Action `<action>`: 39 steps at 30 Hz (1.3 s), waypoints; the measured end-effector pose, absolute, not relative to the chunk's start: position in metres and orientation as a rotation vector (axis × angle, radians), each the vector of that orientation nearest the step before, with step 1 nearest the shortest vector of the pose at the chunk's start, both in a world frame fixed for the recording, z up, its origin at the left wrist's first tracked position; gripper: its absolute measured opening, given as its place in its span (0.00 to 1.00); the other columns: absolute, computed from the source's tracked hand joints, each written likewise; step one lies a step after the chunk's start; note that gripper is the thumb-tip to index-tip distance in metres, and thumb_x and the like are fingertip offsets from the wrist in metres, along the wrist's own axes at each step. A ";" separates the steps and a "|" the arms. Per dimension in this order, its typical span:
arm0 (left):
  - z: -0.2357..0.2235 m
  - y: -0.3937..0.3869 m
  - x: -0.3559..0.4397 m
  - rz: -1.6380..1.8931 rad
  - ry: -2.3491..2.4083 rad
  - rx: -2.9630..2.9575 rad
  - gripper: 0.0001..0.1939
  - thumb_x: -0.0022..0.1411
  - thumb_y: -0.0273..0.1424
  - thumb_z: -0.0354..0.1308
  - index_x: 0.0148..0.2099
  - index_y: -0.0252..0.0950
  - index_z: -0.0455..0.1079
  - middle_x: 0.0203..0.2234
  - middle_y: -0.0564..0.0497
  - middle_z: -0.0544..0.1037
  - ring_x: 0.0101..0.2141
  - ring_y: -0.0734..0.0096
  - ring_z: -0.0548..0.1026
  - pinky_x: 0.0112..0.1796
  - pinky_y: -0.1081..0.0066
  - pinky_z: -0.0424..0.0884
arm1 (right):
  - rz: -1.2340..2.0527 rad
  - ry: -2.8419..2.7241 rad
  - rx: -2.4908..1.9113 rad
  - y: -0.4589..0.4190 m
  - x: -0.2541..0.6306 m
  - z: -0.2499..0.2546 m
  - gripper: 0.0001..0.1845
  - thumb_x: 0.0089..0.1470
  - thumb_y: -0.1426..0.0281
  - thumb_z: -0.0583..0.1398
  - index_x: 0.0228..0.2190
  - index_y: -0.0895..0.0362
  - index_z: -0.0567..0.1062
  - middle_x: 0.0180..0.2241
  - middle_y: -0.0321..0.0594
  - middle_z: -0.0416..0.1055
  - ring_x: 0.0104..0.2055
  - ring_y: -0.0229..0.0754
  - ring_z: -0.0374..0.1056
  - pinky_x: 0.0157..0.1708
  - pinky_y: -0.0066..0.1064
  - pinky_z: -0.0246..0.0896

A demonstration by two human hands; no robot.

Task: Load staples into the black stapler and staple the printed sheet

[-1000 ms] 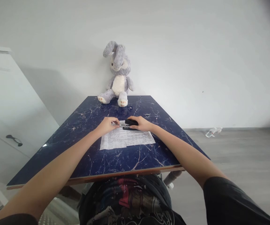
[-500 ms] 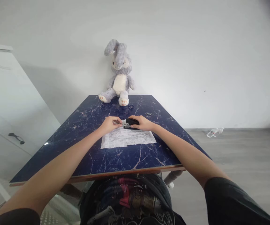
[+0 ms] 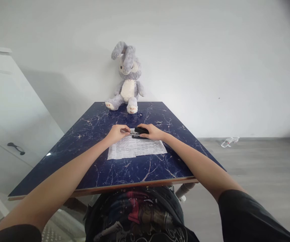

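A printed sheet of paper lies flat on the dark blue marbled table. At its far edge sits a black stapler. My right hand rests on top of the stapler with the fingers curled over it. Just left of the stapler's front end, my left hand pinches the paper's far edge with closed fingertips. Both forearms reach out over the table.
A grey and white plush rabbit sits at the table's far edge against the white wall. A white cabinet with a dark handle stands to the left. A clear plastic bottle lies on the grey floor at the right.
My left fingertips have crept slightly right toward the stapler's front. The right hand stays on the stapler; the view has shifted a little.
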State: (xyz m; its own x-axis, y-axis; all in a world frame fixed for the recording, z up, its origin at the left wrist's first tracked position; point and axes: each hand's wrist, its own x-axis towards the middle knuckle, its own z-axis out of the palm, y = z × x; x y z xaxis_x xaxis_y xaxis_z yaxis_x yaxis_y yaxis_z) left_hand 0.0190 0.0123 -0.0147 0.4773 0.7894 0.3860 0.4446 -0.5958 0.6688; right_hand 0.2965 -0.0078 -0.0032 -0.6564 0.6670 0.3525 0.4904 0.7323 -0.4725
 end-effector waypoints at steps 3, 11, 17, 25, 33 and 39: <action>-0.014 0.012 0.019 1.021 1.007 2.219 0.07 0.59 0.35 0.68 0.38 0.37 0.81 0.35 0.47 0.86 0.36 0.59 0.84 0.45 0.61 0.80 | 0.466 -2.422 -0.877 -0.008 0.296 -0.004 0.25 0.63 0.63 0.65 0.58 0.57 0.73 0.50 0.47 0.80 0.47 0.49 0.77 0.48 0.38 0.68; -0.013 0.012 0.018 1.053 0.940 2.263 0.08 0.57 0.35 0.71 0.38 0.38 0.81 0.37 0.47 0.85 0.39 0.60 0.83 0.48 0.60 0.79 | 0.473 -2.417 -0.875 -0.007 0.298 -0.005 0.25 0.63 0.62 0.64 0.58 0.57 0.73 0.50 0.46 0.80 0.47 0.50 0.77 0.47 0.38 0.68; -0.018 0.013 0.019 0.992 0.914 2.313 0.07 0.59 0.33 0.70 0.41 0.39 0.82 0.39 0.47 0.85 0.41 0.60 0.82 0.50 0.59 0.78 | 0.474 -2.426 -0.877 -0.007 0.297 -0.003 0.25 0.63 0.63 0.65 0.58 0.56 0.73 0.50 0.46 0.80 0.47 0.49 0.77 0.48 0.38 0.68; -0.015 0.013 0.019 0.999 0.885 2.355 0.02 0.59 0.32 0.70 0.35 0.40 0.83 0.38 0.49 0.85 0.40 0.61 0.82 0.49 0.62 0.76 | 0.482 -2.425 -0.878 -0.009 0.296 -0.002 0.24 0.63 0.63 0.64 0.58 0.57 0.72 0.51 0.47 0.80 0.47 0.50 0.77 0.49 0.39 0.69; -0.014 0.015 0.017 0.961 0.892 2.350 0.04 0.60 0.35 0.69 0.35 0.41 0.84 0.37 0.48 0.86 0.39 0.60 0.83 0.47 0.62 0.76 | 0.480 -2.422 -0.862 -0.007 0.298 -0.005 0.25 0.62 0.63 0.65 0.58 0.55 0.73 0.50 0.45 0.80 0.47 0.49 0.77 0.48 0.38 0.69; -0.012 0.013 0.015 0.976 0.957 2.276 0.06 0.58 0.37 0.71 0.35 0.41 0.84 0.34 0.47 0.86 0.37 0.56 0.83 0.46 0.59 0.77 | 0.500 -2.413 -0.876 -0.008 0.296 -0.004 0.24 0.62 0.63 0.65 0.58 0.55 0.72 0.51 0.46 0.80 0.48 0.50 0.77 0.49 0.39 0.69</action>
State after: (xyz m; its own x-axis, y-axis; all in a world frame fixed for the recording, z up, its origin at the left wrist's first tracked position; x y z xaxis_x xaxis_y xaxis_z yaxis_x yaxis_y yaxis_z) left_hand 0.0152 0.0129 -0.0124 0.5008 0.7538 0.4254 0.4101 -0.6395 0.6503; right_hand 0.2961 -0.0076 -0.0044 -0.6557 0.6721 0.3440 0.4802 0.7228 -0.4970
